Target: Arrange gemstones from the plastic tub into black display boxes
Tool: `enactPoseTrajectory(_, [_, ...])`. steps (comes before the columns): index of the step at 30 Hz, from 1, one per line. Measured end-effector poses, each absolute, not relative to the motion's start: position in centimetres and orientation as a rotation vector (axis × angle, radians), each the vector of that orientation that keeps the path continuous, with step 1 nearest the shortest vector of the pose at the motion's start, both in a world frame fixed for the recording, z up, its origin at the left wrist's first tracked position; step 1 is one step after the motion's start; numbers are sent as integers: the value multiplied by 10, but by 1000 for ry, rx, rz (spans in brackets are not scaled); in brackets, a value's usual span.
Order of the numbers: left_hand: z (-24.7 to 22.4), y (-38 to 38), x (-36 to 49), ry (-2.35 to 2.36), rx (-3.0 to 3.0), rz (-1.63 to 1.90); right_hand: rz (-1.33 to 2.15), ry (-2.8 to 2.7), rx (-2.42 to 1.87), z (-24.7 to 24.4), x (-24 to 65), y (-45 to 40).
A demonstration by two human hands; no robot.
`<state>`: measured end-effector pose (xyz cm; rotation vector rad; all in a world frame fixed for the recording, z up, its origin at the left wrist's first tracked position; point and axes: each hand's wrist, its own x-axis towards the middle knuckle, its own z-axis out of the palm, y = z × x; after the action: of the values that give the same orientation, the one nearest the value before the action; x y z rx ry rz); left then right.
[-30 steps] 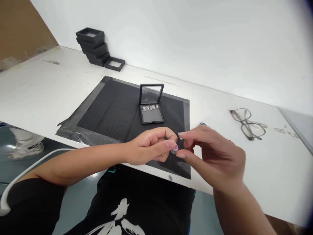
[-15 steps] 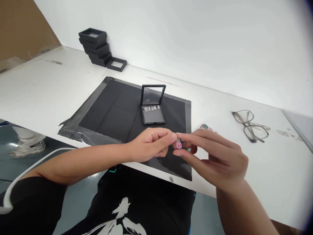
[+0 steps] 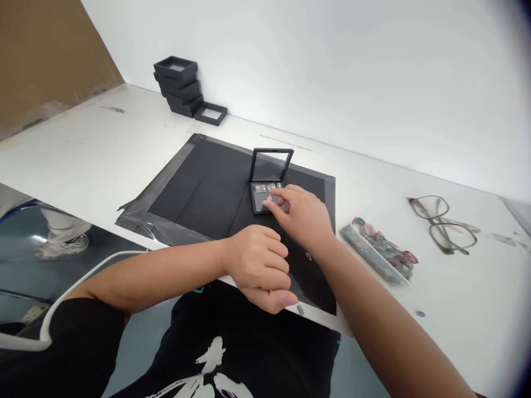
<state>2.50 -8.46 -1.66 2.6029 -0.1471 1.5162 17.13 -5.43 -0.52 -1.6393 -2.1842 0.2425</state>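
My right hand reaches over a small black case that stands with its clear-windowed lid raised. Between thumb and fingertips it pinches a pink-decorated press-on nail, held at the dark pad inside. Along the top of that pad runs a row of greyish press-on nails with white designs. Nearer to me, my left hand is closed in a loose fist above the front of the black mat. Its palm is hidden, so I cannot make out what it may hold.
Several black frame-like cases are stacked at the back left, with another case beside them. An open clear packet of colourful pieces lies right of the mat. Beyond it are eyeglasses. A small blue piece lies nearby.
My hands have separated. The right hand has carried the pink-decorated nail forward and left to the open case. My left hand has turned and come slightly toward me, still closed.
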Motion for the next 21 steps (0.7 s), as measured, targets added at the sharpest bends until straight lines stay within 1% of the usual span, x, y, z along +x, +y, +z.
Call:
enactPoseTrajectory(4, [-20, -87, 27, -107, 2584, 1509, 263, -2246, -1668, -22, 167, -47])
enactPoseTrajectory(10, [-22, -88, 28, -128, 2613, 1462, 248, -2323, -1685, -24, 170, -47])
enactPoseTrajectory(12, [-19, -88, 28, -114, 2630, 1338, 216, -2351, -1683, -24, 170, -49])
enactPoseTrajectory(16, [-13, -87, 29, 4, 2631, 944, 181, -2360, -1710, -23, 169, -51])
enactPoseTrajectory(18, [-12, -87, 30, 31, 2597, 872, 203, -2327, -1710, -23, 168, -51])
enactPoseTrajectory(21, [-13, -87, 31, 29, 2582, 884, 250, -2277, -1705, -24, 168, -49])
